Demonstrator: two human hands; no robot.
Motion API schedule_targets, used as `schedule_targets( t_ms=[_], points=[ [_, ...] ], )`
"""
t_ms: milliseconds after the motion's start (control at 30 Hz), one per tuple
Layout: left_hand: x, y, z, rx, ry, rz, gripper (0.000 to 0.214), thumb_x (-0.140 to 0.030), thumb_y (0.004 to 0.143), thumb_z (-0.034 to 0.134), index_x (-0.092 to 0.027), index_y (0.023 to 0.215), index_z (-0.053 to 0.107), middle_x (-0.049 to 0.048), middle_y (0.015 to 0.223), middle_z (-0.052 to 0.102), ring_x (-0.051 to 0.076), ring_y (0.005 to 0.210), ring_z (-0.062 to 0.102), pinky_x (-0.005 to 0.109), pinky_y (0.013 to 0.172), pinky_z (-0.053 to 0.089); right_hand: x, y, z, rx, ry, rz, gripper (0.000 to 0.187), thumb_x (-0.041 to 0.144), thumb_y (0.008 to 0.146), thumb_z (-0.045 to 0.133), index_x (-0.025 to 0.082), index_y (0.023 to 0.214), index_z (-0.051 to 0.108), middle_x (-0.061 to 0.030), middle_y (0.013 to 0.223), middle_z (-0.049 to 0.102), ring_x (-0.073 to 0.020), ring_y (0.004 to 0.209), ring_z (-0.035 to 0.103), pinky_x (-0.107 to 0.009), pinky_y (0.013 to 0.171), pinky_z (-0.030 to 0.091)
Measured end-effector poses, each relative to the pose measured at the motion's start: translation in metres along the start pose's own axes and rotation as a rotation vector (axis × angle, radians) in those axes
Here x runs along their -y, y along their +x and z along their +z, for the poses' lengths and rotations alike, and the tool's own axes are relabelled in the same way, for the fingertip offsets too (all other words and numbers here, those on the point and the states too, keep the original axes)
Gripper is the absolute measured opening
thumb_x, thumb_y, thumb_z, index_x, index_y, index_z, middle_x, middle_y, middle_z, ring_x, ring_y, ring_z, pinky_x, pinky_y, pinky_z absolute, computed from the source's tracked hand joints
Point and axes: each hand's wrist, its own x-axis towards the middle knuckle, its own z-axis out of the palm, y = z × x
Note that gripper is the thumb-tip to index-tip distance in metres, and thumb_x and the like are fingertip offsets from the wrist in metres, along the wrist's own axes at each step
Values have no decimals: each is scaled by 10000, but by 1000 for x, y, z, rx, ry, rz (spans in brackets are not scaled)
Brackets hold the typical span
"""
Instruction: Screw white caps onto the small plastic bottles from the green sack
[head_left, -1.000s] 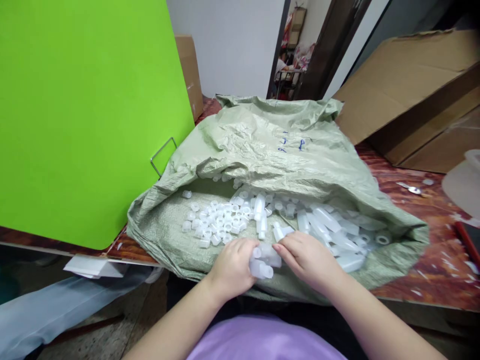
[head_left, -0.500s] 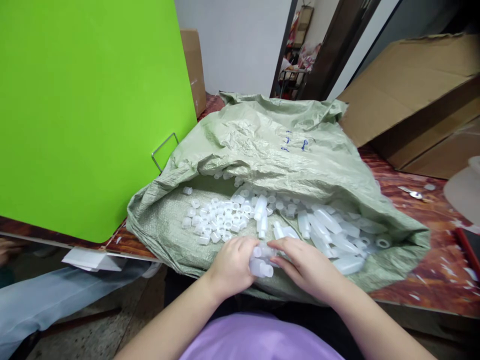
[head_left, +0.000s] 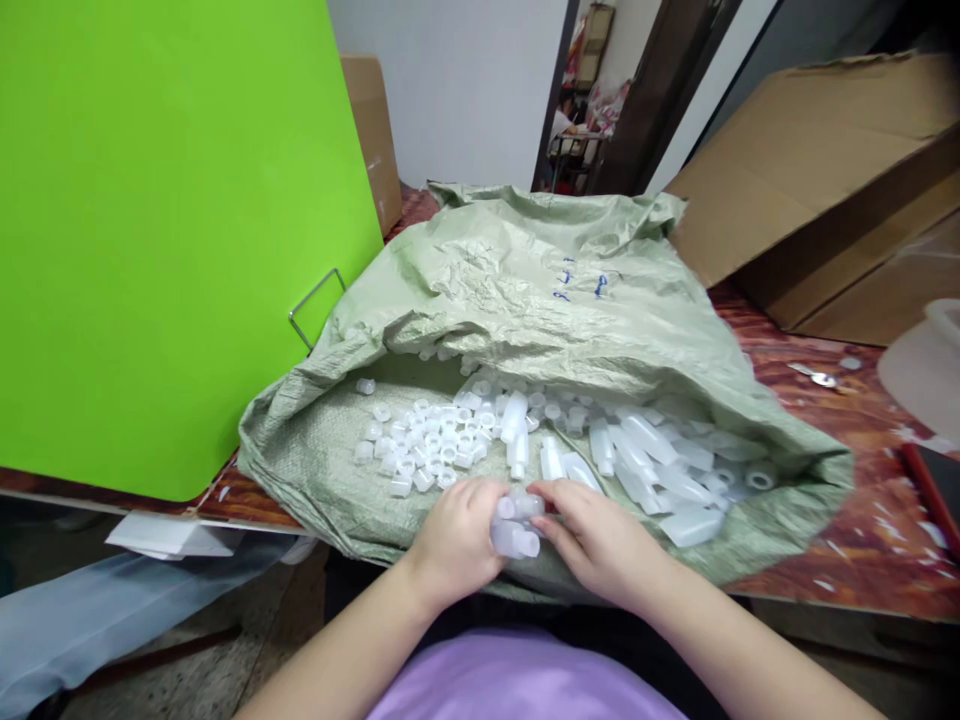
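A pale green woven sack (head_left: 540, 300) lies open on the table, its mouth toward me. Inside are several small translucent caps (head_left: 431, 445) on the left and small translucent plastic bottles (head_left: 645, 460) on the right. My left hand (head_left: 457, 540) is closed around a few of these small bottles (head_left: 514, 525) at the sack's front lip. My right hand (head_left: 600, 540) rests right beside it, its fingertips pinching at the tops of those same held bottles.
A big bright green board (head_left: 165, 240) stands at the left with a wire stand (head_left: 315, 305). Cardboard boxes (head_left: 832, 170) lie at the back right. A white plastic container (head_left: 926, 375) and a red-edged object (head_left: 930, 480) sit at the right edge of the wood-grain table (head_left: 840, 520).
Both hands stay together at the sack's front edge, working the held bottles; my right fingers have closed in slightly on the bottle tops. The view has shifted a little.
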Motion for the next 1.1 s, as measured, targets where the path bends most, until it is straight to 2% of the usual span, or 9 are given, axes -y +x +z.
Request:
schedule_targets(
  t_ms=[167,300,467,567,667,767,867,1000,1100],
  points=[
    [0,-1,0,21,13,-12,281,-199,688,603,-173,957,526,55,881,634,232,810,591,364,737,468,2,5,-5,3,122,123,249,253,857,476,166,1069,573,-71,921,651,-202,830,608,-344,758,486],
    [-2,1,-1,45,6,-73,285,-233,686,600,-175,955,526,53,884,634,235,816,590,369,740,468,-7,13,-27,110,227,59,315,347,865,492,228,1154,533,-43,1027,640,-166,841,618,-280,733,501],
    [-5,2,-5,62,29,-112,352,-212,633,603,-197,972,511,37,909,631,238,852,594,365,774,468,-23,53,-45,-219,-365,256,252,288,869,486,165,1076,561,-106,1028,621,-227,955,589,-324,801,462],
    [-5,0,-5,16,11,-97,457,-207,632,593,-190,1070,465,52,970,631,242,884,600,373,794,474,-30,75,-39,-209,-479,282,219,244,803,579,130,989,588,-154,971,617,-292,954,582,-366,781,449],
    [-3,-2,-2,-32,-17,-52,609,-199,646,580,-181,1213,358,66,1032,627,244,921,603,388,825,475,-35,84,-31,-186,-513,276,137,205,802,568,136,916,598,-148,901,627,-287,905,597,-358,757,449],
    [-1,-3,0,-41,-29,-26,706,-206,654,586,-185,1285,269,69,1065,620,246,954,601,398,858,470,-35,77,-33,-191,-506,266,161,183,817,527,118,949,591,-159,920,624,-290,910,596,-378,774,447],
    [-2,-2,-2,-19,-33,-42,736,-230,653,605,-186,1298,254,68,1051,627,249,941,607,397,849,477,-23,53,-43,-189,-419,193,222,226,857,479,137,1046,553,-118,976,612,-228,917,594,-324,786,464],
    [-6,2,-6,28,-10,-70,619,-253,678,593,-175,1240,345,90,1063,632,267,947,608,414,841,477,8,6,-50,48,-25,-168,200,271,882,469,237,1067,537,-45,1004,594,-162,916,579,-269,803,477],
    [-8,5,-8,77,49,-52,512,-218,663,590,-172,1151,440,95,1067,633,280,958,605,419,842,471,22,-18,-43,121,-22,-195,249,198,885,450,253,1113,534,-60,1056,576,-170,914,584,-300,803,491]
  ],
)
